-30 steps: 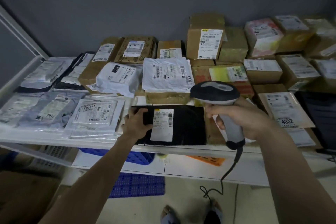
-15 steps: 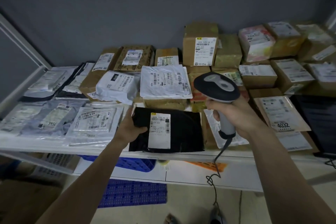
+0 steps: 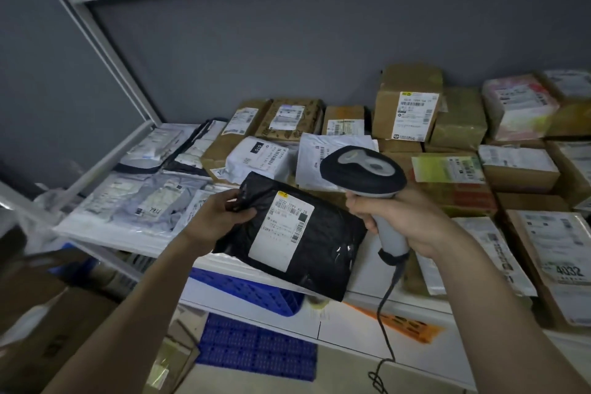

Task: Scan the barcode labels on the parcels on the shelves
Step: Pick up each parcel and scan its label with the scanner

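Note:
My left hand (image 3: 220, 217) grips the upper left corner of a black plastic parcel (image 3: 323, 246), lifted and tilted above the front edge of the white shelf (image 3: 105, 233). Its white barcode label (image 3: 283, 229) faces up. My right hand (image 3: 403, 221) holds a corded barcode scanner (image 3: 363, 171) by its grey handle. The dark scanner head sits just above and right of the label, pointing away toward the shelf's back.
Many parcels cover the shelf: clear and grey poly bags (image 3: 150, 201) on the left, white bags (image 3: 259, 160) in the middle, cardboard boxes (image 3: 406, 105) at the back and right. A blue crate (image 3: 249, 291) sits below. The scanner cable (image 3: 383, 329) hangs down.
My left hand has lifted the black parcel off the shelf and tilted it toward me. The scanner moved left, closer to the label. The view has tipped upward.

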